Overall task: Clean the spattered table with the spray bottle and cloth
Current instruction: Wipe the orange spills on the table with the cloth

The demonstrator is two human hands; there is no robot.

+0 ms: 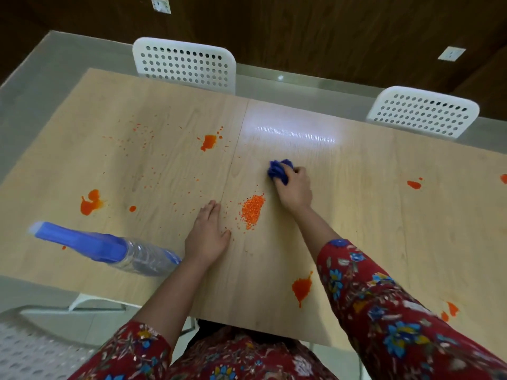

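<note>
Pale wood-grain table [356, 215] fills the view, marked by orange splashes [301, 287] and a heap of small orange grains [252, 209] near its middle. Right hand [295, 192], fingers curled, grips a bunched blue cloth [277, 171] and presses it to the tabletop just beyond the grains. Left hand [207, 234] lies flat on the table, fingers straight and close together, just left of the grains. Spray bottle [109, 246], clear with a blue trigger head, appears to lie on its side near the left edge, though blurred. Two white perforated chairs [186, 64] stand at the far side.
</note>
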